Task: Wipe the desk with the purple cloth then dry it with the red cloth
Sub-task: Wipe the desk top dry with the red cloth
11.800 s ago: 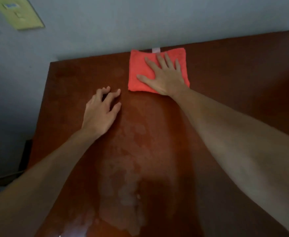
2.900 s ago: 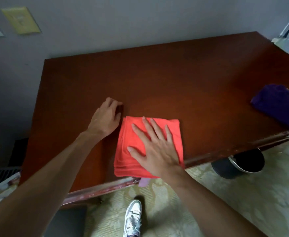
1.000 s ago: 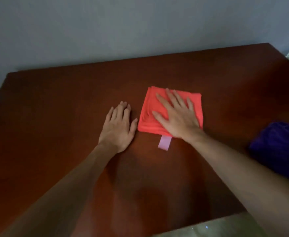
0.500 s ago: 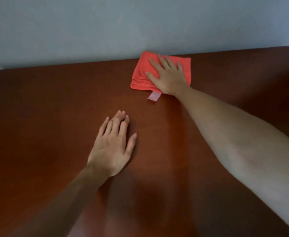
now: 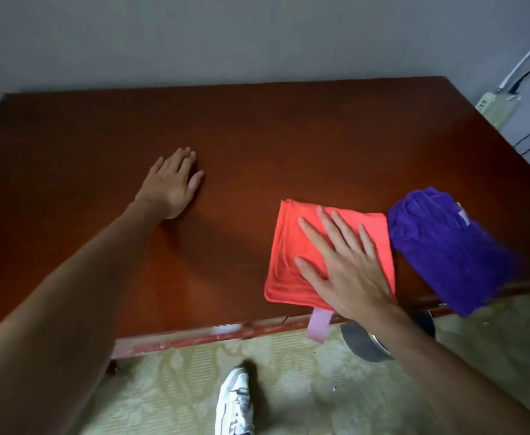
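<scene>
Now, L hand point(image 5: 172, 186) flat on worktop point(image 5: 257, 142), fingers straight, grip on nothing, just bracing. Red cloth point(image 5: 292, 246) folded near front edge, R hand point(image 5: 345, 262) spread flat on top, pressing, no pinch. Soft, light, likely slides easy on polished wood; steer w/ palm at centre. Purple cloth point(image 5: 445, 246) touching its right side, overhanging edge. Vs 0.5 s ago: red cloth pulled from back wall to front right.

Glossy wooden desk point(image 5: 257, 146); soft, fuzzy red cloth point(image 5: 292, 246).
</scene>
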Motion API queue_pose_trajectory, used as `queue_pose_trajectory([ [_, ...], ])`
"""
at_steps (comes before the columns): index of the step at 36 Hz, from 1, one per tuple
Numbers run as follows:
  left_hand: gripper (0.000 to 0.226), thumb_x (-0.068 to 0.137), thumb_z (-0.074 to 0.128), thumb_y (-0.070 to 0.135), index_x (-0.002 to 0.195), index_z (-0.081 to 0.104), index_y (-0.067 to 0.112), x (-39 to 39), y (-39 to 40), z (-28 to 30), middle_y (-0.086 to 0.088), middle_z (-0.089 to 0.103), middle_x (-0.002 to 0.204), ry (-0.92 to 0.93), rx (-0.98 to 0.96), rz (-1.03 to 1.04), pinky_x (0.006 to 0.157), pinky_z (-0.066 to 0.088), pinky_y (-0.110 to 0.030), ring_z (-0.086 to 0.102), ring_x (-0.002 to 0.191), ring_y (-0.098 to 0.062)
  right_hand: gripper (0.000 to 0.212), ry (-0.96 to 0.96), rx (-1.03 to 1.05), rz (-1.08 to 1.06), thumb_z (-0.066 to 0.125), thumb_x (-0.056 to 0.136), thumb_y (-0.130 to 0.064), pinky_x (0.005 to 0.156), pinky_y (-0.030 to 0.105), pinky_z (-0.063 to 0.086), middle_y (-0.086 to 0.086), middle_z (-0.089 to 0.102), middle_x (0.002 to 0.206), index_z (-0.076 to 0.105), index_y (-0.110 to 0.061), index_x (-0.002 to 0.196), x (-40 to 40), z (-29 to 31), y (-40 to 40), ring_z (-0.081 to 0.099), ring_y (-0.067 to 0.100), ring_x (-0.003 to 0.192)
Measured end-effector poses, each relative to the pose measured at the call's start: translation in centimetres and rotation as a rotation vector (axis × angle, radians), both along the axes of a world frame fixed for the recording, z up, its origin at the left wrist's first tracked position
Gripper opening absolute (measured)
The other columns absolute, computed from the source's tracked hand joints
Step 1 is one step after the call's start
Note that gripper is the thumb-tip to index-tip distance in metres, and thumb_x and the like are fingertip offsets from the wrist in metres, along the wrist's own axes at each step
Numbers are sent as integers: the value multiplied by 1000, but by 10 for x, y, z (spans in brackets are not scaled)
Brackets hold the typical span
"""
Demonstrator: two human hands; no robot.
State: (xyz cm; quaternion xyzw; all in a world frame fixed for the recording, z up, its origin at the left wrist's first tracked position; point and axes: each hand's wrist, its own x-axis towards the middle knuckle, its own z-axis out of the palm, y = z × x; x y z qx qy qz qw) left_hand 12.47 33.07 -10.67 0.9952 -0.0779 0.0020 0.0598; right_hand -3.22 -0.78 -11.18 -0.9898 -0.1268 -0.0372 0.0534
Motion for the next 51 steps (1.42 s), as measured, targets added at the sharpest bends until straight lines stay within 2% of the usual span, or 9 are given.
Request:
queue_pose_trajectory([
  [7, 62, 103, 16, 50, 154, 22, 16, -3, 5, -2, -6, 19, 162, -19, -6, -2, 123, 8, -41, 11, 151, -18, 74, 20, 0, 5, 20, 94, -74, 126, 51, 13, -5, 14, 172, 20, -44, 161, 39, -3, 6, 11, 17, 159],
  [14, 59, 104, 17, 49, 153, 22, 16, 1, 4, -7, -4, 21, 162, -70, -7, -23, 122, 9, -38, 12, 151, -16, 82, 60, 65, -98, 9, 85, -78, 127, 51, 6, -6, 9, 173, 17, -46, 161, 166, 6, 22, 5, 16, 159],
  [18, 61, 103, 17, 50, 153, 22, 16, 2, 5, -6, -3, 20, 162, -62, -24, -36, 123, 6, -35, 10, 151, -14, 71, 88, 47, -128, 23, 97, -74, 126, 53, 6, -4, 7, 173, 16, -43, 161, 249, 8, 26, 4, 18, 159],
  [24, 63, 102, 16, 52, 154, 21, 16, 5, 9, -6, 1, 18, 162, -50, -43, -46, 124, 7, -37, 3, 151, -8, 71, 87, 56, -127, 24, 100, -72, 125, 57, 7, -1, 8, 173, 18, -40, 162, 367, 14, 31, 6, 21, 159],
  [29, 63, 102, 16, 52, 155, 19, 18, 8, 13, -6, 5, 15, 163, -24, -57, -47, 124, 5, -35, -2, 150, -3, 70, 65, 68, -120, 29, 100, -70, 124, 59, 10, 3, 16, 172, 23, -37, 161, 416, 11, 30, 13, 25, 158],
  [38, 65, 100, 19, 57, 154, 21, 22, 10, 18, -1, 9, 17, 162, -6, -111, -39, 124, 6, -33, 2, 149, 0, 68, 85, 37, -60, 24, 101, -69, 126, 54, 7, -2, 7, 173, 14, -41, 163, 381, 10, 4, 5, 19, 159],
  [42, 67, 98, 17, 58, 154, 23, 21, 12, 13, 0, 5, 20, 161, -8, -89, -34, 123, 7, -34, 8, 150, -6, 69, 81, 23, -57, 26, 101, -69, 126, 52, 8, -4, 7, 173, 14, -42, 162, 324, 8, -31, 5, 17, 159],
  [47, 70, 99, 6, 53, 155, 19, 12, 3, 3, 3, -6, 19, 162, 21, 64, 29, 124, 8, -38, 12, 151, -17, 82, 91, 39, -94, 7, 88, -78, 126, 50, 7, -6, 5, 173, 11, -45, 162, 235, 4, -70, 3, 16, 159],
  [51, 50, 102, 33, 36, 144, 39, 9, -5, -57, 16, -11, 31, 154, -70, -42, 153, 117, 25, -47, 29, 143, -27, 82, 89, 31, -85, 6, 87, -78, 127, 49, 5, -7, 4, 173, 9, -45, 162, 190, 4, -88, 2, 15, 159],
])
